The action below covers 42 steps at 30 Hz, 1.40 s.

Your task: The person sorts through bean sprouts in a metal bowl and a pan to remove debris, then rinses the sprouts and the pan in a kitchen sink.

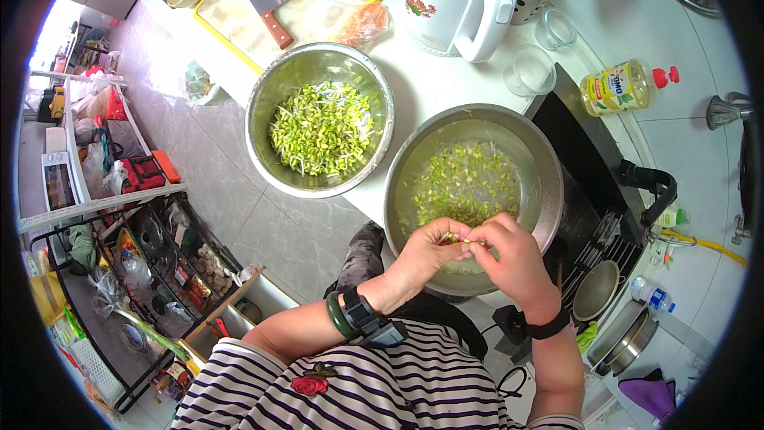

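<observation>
Over the near part of a large metal basin [546, 191], my left hand [427, 251] and my right hand [510, 257] meet at the fingertips. Both pinch a few small bean sprouts [467, 241] between them. The basin holds water with many loose green sprout heads and hulls [468, 182] floating in it. To its left stands a second steel bowl [256, 131], with a heap of yellow-green bean sprouts [322, 128] inside. My palms are hidden from view.
Behind the bowls are a cutting board [230, 24] with a cleaver [271, 3], a white electric kettle [444, 6] and clear plastic cups [530, 71]. A dish soap bottle [618, 86], the black sink edge and a faucet [656, 185] lie to the right. Storage racks [107, 200] stand left.
</observation>
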### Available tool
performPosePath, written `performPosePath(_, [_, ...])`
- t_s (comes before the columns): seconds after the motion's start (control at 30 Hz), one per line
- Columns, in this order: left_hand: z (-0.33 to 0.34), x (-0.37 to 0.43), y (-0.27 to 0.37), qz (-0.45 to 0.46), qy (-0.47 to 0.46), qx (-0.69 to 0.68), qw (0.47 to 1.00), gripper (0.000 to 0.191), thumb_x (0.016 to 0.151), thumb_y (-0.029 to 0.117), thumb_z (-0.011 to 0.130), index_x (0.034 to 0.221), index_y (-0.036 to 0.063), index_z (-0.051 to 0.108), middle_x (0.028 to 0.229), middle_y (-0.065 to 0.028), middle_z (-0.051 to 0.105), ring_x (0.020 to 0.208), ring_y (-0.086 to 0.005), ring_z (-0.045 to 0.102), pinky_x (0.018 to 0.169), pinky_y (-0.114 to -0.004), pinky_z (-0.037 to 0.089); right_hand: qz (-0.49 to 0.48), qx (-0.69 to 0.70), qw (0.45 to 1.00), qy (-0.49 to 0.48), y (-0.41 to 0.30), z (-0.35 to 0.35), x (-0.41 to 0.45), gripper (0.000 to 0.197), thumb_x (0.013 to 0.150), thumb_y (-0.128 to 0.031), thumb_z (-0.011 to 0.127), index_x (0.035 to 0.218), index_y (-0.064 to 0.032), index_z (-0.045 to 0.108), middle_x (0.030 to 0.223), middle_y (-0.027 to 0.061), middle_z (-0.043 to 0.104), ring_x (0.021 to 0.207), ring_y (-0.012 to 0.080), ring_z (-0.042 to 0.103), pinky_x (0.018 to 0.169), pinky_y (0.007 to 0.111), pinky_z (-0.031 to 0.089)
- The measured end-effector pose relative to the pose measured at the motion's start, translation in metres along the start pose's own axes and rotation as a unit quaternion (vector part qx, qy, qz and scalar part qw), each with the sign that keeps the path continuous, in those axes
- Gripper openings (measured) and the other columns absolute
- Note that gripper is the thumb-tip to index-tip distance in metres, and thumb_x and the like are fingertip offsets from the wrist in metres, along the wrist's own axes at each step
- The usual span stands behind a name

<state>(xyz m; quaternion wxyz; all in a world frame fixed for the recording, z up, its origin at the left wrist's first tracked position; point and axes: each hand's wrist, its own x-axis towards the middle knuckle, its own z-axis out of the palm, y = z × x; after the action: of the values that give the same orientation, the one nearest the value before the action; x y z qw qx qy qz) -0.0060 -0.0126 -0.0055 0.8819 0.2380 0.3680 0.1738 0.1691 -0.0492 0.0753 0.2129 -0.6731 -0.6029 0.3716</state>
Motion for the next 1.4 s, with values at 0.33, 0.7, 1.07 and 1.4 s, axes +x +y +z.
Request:
performPosePath(0.33, [-0.001,-0.006,0.001,-0.022,-0.015,-0.009,1.0,0.021,0.097,0.007,0.07,0.117,0.0027,0.067,0.107,-0.0033,0.069,0.095,-0.0116,0.065,0.089,-0.028,0.053,0.069,0.095,0.993,-0.018,0.016,0.006,-0.006,0.007,0.092,-0.007,0.069,0.095,-0.0026,0.064,0.09,0.008,0.063,0.078,0.02,0.065,0.072,0.031,0.053])
performPosePath(0.7, [-0.007,-0.005,0.016,-0.076,-0.042,-0.191,0.978,0.019,0.107,0.013,0.052,0.118,0.0026,0.063,0.112,-0.0099,0.068,0.1,-0.0185,0.068,0.094,-0.03,0.056,0.187,0.324,0.921,0.114,0.035,-0.073,-0.068,0.008,0.094,-0.008,0.064,0.097,-0.0008,0.063,0.089,0.0019,0.062,0.081,0.0109,0.06,0.075,0.026,0.049])
performPosePath(1.07, [-0.015,-0.007,0.045,0.013,-0.082,-0.198,0.977,0.016,0.101,0.007,0.054,0.115,0.0019,0.061,0.114,-0.0136,0.068,0.104,-0.0217,0.068,0.096,-0.033,0.055,0.29,-0.069,0.922,0.248,0.109,-0.07,-0.11,0.024,0.091,0.002,0.066,0.114,-0.002,0.067,0.115,0.0093,0.068,0.093,0.0191,0.069,0.082,0.029,0.053])
performPosePath(1.4, [-0.111,-0.028,0.157,0.392,0.267,0.545,0.691,0.026,0.103,0.018,0.056,0.12,0.0033,0.069,0.127,-0.0162,0.065,0.126,-0.0348,0.057,0.11,-0.045,0.042,0.108,-0.006,0.986,0.128,0.054,-0.044,-0.04,0.016,0.092,0.002,0.063,0.106,-0.0018,0.067,0.106,0.0129,0.069,0.091,0.0293,0.07,0.077,0.034,0.055])
